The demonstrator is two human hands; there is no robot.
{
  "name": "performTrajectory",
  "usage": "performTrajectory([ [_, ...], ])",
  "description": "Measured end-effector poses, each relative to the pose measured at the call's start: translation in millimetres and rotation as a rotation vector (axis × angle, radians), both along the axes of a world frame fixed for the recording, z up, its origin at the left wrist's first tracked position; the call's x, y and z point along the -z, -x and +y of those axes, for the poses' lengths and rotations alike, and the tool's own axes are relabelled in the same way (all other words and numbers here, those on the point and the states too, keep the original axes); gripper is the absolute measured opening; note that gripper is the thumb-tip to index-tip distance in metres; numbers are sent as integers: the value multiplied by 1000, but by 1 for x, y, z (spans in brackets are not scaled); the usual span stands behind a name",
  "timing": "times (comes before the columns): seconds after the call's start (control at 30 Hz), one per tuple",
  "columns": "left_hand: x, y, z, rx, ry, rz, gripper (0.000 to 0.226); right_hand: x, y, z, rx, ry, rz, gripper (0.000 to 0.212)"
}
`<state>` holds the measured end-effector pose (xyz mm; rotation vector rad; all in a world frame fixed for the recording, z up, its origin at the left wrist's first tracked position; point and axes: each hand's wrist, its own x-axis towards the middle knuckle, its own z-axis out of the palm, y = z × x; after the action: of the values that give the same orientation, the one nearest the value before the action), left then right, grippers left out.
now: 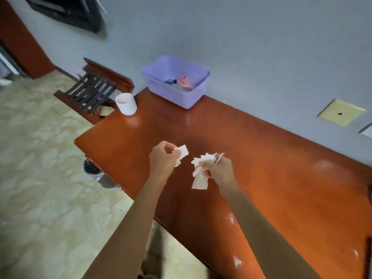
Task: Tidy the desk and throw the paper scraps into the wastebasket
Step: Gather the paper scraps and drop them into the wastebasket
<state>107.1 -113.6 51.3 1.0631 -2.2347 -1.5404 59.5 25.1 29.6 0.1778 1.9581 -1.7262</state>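
While both forearms stretch over the desk [261, 158], left hand [163, 158] pinching scraps [183, 151], right hand [218, 168] clutching a bunch [200, 182].

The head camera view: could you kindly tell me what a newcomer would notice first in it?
First, the two hands over the middle of the reddish desk: the left hand pinches a few white paper scraps, the right hand grips a bigger bunch. Next, the lilac tub against the wall at the desk's far end, and a white cup left of it.
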Motion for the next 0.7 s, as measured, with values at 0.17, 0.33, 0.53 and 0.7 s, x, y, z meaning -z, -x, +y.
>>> performTrajectory([
  [0.17, 3, -79, -153, -158, 76, -29, 9, 5, -66, -170, -132, 28, -2, 24],
  [0.33, 9, -145, -285, -277, 75, -86, 6, 8, -117, -311, -222, -2, -74, 25],
  [0.53, 34, -161, -400, -281, 31, -140, 9, 20, -130, -434, -313, -116, -10, 19],
  [0.7, 67, -141, -499, -234, -11, -210, 27, 58, -118, -531, -346, -180, -20, 10],
])
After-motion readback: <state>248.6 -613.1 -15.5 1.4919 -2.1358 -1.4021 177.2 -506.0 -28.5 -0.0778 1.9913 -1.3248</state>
